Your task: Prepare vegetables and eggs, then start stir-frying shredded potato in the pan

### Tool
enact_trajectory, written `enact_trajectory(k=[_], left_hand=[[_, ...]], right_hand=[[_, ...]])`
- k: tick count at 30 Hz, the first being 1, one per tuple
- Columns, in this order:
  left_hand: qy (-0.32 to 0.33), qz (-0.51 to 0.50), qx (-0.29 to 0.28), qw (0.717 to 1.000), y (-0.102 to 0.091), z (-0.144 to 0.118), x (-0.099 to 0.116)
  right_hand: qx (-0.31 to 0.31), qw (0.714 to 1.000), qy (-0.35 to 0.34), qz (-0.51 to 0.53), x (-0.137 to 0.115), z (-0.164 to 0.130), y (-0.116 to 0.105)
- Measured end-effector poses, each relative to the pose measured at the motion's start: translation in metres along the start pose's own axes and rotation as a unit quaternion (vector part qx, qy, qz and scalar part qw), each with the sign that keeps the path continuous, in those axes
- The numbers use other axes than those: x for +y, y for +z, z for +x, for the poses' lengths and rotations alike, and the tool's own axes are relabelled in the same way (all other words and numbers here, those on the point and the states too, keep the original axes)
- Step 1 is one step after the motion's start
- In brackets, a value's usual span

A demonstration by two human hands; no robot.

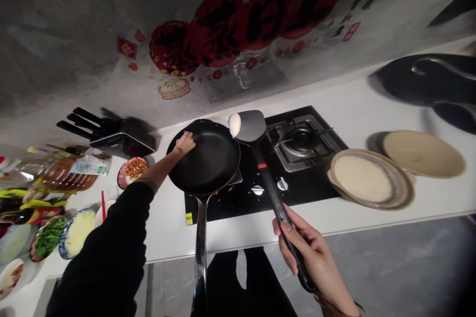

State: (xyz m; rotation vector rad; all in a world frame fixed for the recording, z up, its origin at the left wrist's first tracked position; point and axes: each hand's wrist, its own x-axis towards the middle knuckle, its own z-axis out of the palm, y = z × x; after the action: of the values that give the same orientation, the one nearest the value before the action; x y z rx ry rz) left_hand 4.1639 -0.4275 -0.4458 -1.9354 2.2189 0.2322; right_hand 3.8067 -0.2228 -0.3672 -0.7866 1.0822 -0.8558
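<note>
The right hand (308, 252) is gripping a matte black spatula (253, 126) bearing a pale lump at the round pan's (208, 161) two o'clock, while the left hand (185, 143), fingers curled, is touching its smooth rim at ten.

We are in a home kitchen: a gas hob (297, 143) set into the white counter (357, 109), a knife block (119, 139), a frying pan (204, 158), and dishes of food (76, 233) alongside.

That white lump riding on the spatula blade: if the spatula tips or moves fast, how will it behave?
The white lump sits at the very edge of the spatula, so it would likely slide off with a small tilt. It looks soft and rounded, so probably pliable rather than brittle. The right hand grips far down the handle, so wobble is likely magnified.
</note>
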Motion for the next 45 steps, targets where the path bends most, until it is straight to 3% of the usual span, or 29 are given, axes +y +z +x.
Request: enact_trajectory(k=[2,4,7,9,12,14,17,20,23,26,29,31,35,36,40,41,42,45], left_hand=[[-0.001,0.022,0.044,0.999,-0.015,0.002,0.005],[-0.013,0.047,0.129,0.99,-0.032,-0.014,0.009],[-0.072,0.034,0.29,0.954,-0.052,-0.072,0.011],[-0.116,0.002,0.358,0.927,-0.055,-0.121,0.013],[-0.173,-0.038,0.387,0.905,-0.046,-0.178,0.017],[-0.204,-0.042,0.364,0.908,-0.035,-0.194,0.017],[-0.227,-0.026,0.291,0.929,-0.024,-0.183,0.015],[-0.17,0.003,0.16,0.972,-0.014,-0.145,0.019],[-0.1,-0.003,-0.023,0.995,0.004,-0.103,0.04],[-0.036,-0.031,-0.097,0.994,0.025,-0.075,0.07],[0.038,-0.064,-0.103,0.992,0.035,-0.057,0.094],[0.062,-0.067,-0.062,0.994,0.034,-0.045,0.101],[0.01,-0.023,0.032,0.999,0.027,-0.029,0.097],[0.024,-0.025,0.025,0.999,0.028,-0.03,0.094],[0.196,-0.068,-0.053,0.977,0.035,-0.044,0.077],[0.21,-0.058,-0.053,0.974,0.035,-0.045,0.07],[0.195,-0.035,-0.042,0.979,0.033,-0.045,0.063],[0.063,0.051,0.006,0.997,0.024,-0.039,0.042]], right_hand=[[0.008,0.999,0.007,-0.053,-0.001,0.003,-0.002],[0.02,0.991,0.011,-0.129,0.0,0.009,-0.004],[0.025,0.967,-0.014,-0.254,0.006,0.022,-0.006],[0.005,0.953,-0.053,-0.299,0.01,0.031,-0.005],[-0.034,0.951,-0.056,-0.303,0.015,0.04,-0.002],[-0.045,0.956,-0.021,-0.289,0.015,0.041,0.0],[-0.044,0.968,-0.005,-0.247,0.013,0.04,0.002],[-0.039,0.98,-0.022,-0.193,0.009,0.037,0.003],[-0.037,0.987,-0.026,-0.152,0.006,0.031,0.001],[-0.028,0.99,-0.028,-0.137,0.004,0.023,-0.003],[-0.017,0.991,-0.034,-0.125,0.002,0.016,-0.008],[-0.004,0.993,-0.036,-0.112,0.001,0.012,-0.011],[0.019,0.996,-0.041,-0.08,-0.002,0.008,-0.013],[0.021,0.996,-0.042,-0.075,-0.002,0.008,-0.014],[0.019,0.997,-0.042,-0.066,-0.003,0.007,-0.014],[0.019,0.997,-0.043,-0.066,-0.002,0.007,-0.014],[0.018,0.997,-0.045,-0.067,-0.002,0.007,-0.013],[0.015,0.996,-0.053,-0.07,0.0,0.008,-0.012]])
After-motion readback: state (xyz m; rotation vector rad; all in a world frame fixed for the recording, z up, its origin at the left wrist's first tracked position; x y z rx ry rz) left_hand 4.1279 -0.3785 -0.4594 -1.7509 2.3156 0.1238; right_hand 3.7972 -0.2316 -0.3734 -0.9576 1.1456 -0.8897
